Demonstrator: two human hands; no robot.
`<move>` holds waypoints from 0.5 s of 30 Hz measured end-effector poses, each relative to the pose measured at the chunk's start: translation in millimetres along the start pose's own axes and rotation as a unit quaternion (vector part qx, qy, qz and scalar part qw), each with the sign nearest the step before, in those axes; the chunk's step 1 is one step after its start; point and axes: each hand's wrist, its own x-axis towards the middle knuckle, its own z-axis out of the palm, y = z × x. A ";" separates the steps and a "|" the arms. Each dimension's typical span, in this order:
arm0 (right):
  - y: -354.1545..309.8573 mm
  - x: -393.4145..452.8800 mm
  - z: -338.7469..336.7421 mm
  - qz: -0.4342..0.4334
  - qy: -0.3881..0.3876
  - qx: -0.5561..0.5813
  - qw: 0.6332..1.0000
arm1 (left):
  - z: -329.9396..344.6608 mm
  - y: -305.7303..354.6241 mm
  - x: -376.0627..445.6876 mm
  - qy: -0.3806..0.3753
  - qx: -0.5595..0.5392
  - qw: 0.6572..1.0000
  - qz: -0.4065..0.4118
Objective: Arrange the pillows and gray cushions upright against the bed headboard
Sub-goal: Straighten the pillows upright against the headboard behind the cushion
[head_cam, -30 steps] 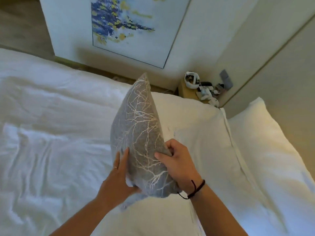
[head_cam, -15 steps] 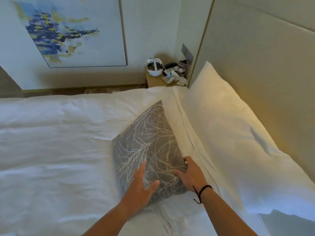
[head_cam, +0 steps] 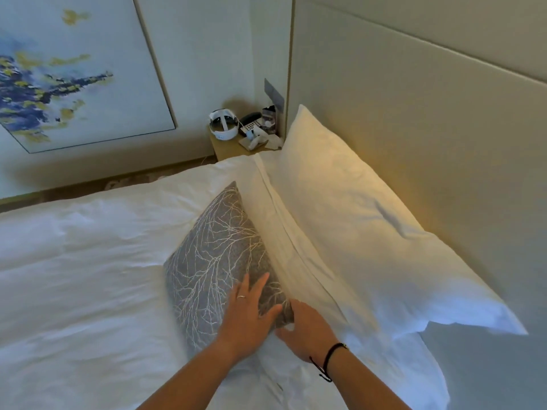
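The left hand (head_cam: 247, 316) lies flat and open on the near face of the gray cushion (head_cam: 219, 258), fingers spread, pressing rather than gripping. The right hand (head_cam: 307, 328) is at the cushion's near lower corner, fingers curled loosely at its edge; whether it pinches the fabric I cannot tell. The cushion lies directly ahead of both hands, its long axis running away from them toward the far corner, leaning against the front white pillow (head_cam: 284, 232). Behind that, a second white pillow (head_cam: 370, 232) rests against the headboard (head_cam: 429, 128). The left hand is nearer the cushion's middle, so it looks best placed to push the cushion upright. Compared with half a second ago, the cushion sits closer against the pillow and the right hand has slid down to the corner.
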 end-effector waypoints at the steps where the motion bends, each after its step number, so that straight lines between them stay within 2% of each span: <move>1: 2.7 -5.2 -5.5 0.006 -0.018 -0.010 1.000 | 3.4 5.6 5.3 -0.001 0.006 1.000 0.007; 4: 9.6 -19.7 -25.4 0.051 -0.082 -0.074 0.993 | 13.8 22.0 14.6 -0.004 -0.012 0.999 0.030; 6: 14.8 -27.0 -37.4 0.074 -0.083 -0.086 0.990 | 20.2 28.2 18.9 -0.014 -0.011 0.998 0.056; 11: 30.0 -46.2 -66.0 0.107 0.028 -0.041 0.993 | 26.2 44.0 28.1 -0.042 0.013 0.996 0.071; 15: 37.6 -53.4 -85.6 0.116 0.079 -0.045 0.989 | 19.4 65.6 32.9 -0.052 0.012 0.992 0.112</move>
